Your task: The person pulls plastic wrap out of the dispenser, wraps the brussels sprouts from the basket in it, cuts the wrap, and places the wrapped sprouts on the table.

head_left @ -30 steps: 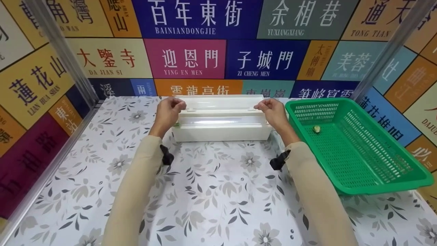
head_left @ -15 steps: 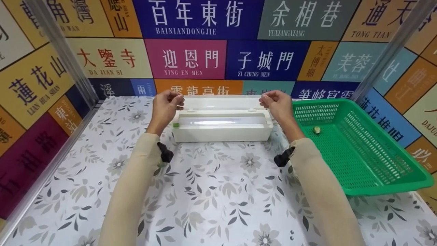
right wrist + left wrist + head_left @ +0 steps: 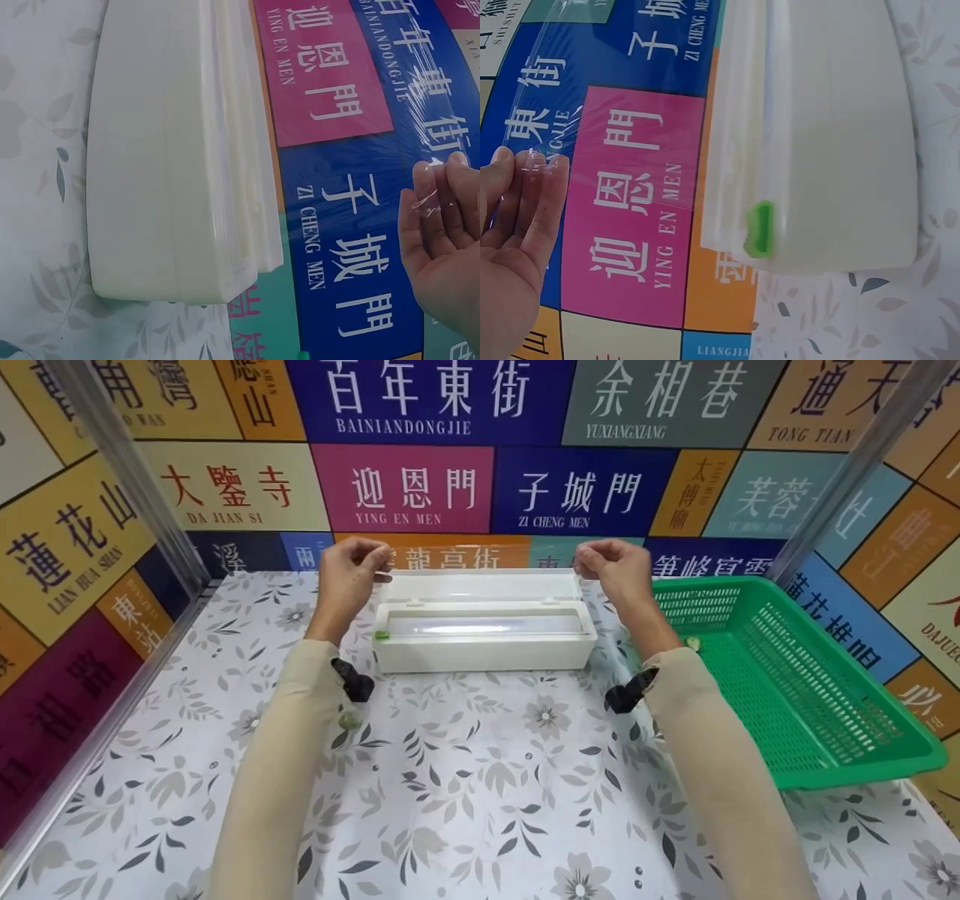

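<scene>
Stretching sideways, clear film (image 3: pixel 401 90) parallels the long white box (image 3: pixel 484 654).

My left hand (image 3: pixel 349 581) and right hand (image 3: pixel 622 585) pinch clear plastic wrap (image 3: pixel 622 105), stretched above the white box (image 3: pixel 484 655), its lid (image 3: pixel 480 585) raised behind, a shiny roll (image 3: pixel 484 625) inside.

2 hands (image 3: pixel 346 583) (image 3: pixel 621 581) | 1 clear film (image 3: pixel 641 150) | 1 white box (image 3: pixel 484 655) | 1 green basket (image 3: pixel 862 769)
</scene>
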Available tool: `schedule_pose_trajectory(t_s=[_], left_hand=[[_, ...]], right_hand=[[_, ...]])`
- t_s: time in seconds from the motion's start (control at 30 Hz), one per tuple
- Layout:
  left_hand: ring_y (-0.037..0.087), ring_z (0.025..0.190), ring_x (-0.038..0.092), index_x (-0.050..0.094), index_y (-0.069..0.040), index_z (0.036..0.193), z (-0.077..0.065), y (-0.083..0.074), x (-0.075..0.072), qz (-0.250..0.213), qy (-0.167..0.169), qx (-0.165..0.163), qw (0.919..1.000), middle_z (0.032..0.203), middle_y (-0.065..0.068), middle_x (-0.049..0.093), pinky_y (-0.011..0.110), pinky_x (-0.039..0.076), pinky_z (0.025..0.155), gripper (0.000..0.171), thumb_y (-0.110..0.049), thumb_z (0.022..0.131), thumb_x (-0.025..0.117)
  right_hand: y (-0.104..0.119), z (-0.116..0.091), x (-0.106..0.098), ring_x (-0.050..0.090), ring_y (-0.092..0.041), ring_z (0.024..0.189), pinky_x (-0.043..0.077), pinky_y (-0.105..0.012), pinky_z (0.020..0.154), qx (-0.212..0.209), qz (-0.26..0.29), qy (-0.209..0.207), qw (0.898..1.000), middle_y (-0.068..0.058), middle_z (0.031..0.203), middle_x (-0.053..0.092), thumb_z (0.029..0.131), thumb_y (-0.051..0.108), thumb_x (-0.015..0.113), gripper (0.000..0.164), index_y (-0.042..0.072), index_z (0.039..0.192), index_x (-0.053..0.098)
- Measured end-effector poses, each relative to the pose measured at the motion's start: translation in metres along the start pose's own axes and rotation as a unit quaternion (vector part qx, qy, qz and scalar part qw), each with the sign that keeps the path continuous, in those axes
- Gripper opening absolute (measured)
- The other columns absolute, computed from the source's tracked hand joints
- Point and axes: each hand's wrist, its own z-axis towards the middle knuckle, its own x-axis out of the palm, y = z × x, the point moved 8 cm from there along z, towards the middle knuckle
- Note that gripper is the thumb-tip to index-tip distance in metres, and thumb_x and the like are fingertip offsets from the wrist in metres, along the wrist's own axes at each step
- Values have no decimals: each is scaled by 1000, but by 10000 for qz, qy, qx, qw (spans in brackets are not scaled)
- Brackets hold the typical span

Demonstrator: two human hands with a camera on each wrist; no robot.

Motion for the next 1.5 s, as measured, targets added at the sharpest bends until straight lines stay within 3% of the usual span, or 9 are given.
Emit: schedule_pose_trajectory(t_s=[0.13,0.47,0.73,1.0,1.3,1.5], left_hand=[[20,90,68,69,-1,108,3,-7,-4,27,-41,63,10000,103,16,70,27,63,78,17,-13,98,63],[13,88,65,69,-7,110,8,-27,-13,232,-157,78,9996,96,2,66,31,62,84,18,-19,98,64],[16,90,67,73,-7,107,11,-45,-14,187,-295,265,9990,93,0,68,30,61,86,19,-21,96,66],[13,87,65,72,-8,106,9,-60,-15,164,-557,331,9978,92,0,66,27,60,84,19,-23,98,64],[14,83,65,70,-8,108,8,-76,-13,-179,-727,576,9955,93,4,68,29,59,81,19,-23,98,63],[17,85,67,68,-5,110,7,-83,-10,-526,-877,685,9924,95,6,68,29,60,80,19,-19,98,62]], right_hand=[[3,-1,-1,66,-11,86,58,-25,85,285,182,33,9994,5,91,70,96,23,68,17,11,107,72],[29,-3,-3,68,-14,87,59,-22,79,-59,7,142,9999,-2,97,72,94,29,70,21,12,107,73],[40,-4,-11,69,-10,88,59,-24,87,-87,162,-26,9998,4,95,73,93,28,70,21,13,107,73],[58,-6,-17,71,-13,91,59,-23,92,-260,342,-167,9989,2,98,73,90,26,73,25,11,109,74],[78,-4,-24,71,-14,87,57,-25,93,-525,413,-432,9968,4,92,73,89,28,75,22,12,104,76],[85,-3,-28,71,-13,84,58,-24,90,-621,836,-615,9927,3,90,74,86,26,78,22,11,103,76]])
